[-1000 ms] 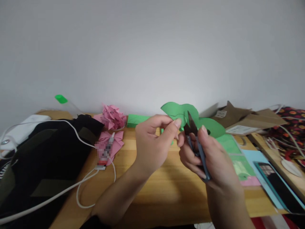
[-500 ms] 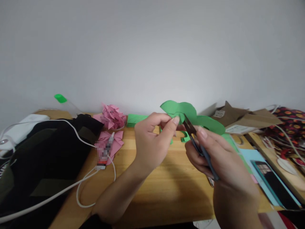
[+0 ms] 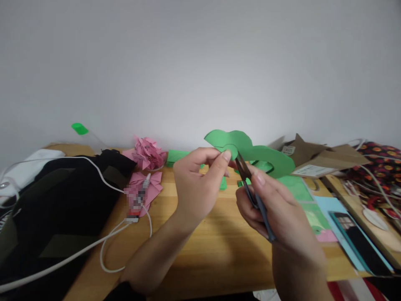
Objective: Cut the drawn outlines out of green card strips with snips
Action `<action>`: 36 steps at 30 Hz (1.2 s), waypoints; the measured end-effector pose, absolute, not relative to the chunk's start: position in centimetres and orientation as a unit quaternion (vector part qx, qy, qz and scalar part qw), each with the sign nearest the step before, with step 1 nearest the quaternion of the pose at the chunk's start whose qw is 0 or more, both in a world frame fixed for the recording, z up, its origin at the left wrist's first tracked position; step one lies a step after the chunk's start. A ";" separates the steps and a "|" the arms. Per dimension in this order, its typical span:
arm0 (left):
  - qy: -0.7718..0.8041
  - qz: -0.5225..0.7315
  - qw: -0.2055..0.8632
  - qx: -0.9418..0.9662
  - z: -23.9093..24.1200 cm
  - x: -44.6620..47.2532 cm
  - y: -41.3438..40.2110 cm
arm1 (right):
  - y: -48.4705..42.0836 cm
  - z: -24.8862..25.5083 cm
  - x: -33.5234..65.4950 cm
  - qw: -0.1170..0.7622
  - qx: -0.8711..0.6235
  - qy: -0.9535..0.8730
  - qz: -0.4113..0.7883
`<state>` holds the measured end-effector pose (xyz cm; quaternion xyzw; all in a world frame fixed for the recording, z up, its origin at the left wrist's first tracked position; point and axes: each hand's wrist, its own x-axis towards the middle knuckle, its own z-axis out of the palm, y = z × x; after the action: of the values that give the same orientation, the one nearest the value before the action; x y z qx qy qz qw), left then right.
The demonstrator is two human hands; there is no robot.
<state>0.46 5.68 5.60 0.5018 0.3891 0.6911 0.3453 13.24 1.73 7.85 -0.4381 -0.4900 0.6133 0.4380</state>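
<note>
Between thumb and fingers of my left hand is pinched a piece of green paper with curved, wavy edges, raised above the table. A long curved part of it loops off to the right. My right hand grips a pair of scissors with grey-blue handles. The dark blades point up and left and meet the paper just right of my left thumb. More green paper pieces lie on the table behind my hands, partly hidden.
A pink paper flower and a glue tube on pink paper lie left. Black fabric and white cables cover the far left. Right are a brown paper package, green sheets and a phone.
My right hand and the scissors have shifted a little left and down. The green paper has moved slightly left, and its right-hand loop shows more of its opening.
</note>
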 end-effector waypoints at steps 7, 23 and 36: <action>0.392 0.690 0.356 0.494 5.8 0.6 5.7 | 1.4 7.5 12.6 0.446 -0.443 -0.494 0.601; 0.373 0.682 0.367 0.511 5.6 0.4 6.0 | 2.7 9.2 14.1 0.401 -0.444 -0.524 0.606; 0.307 0.638 0.504 0.495 5.5 -0.2 6.5 | 3.1 9.0 14.3 0.409 -0.429 -0.518 0.617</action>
<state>-0.18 6.51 5.48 0.4954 0.3074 0.6377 0.5035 14.28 3.11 8.96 -0.4287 -0.5175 0.6171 0.4094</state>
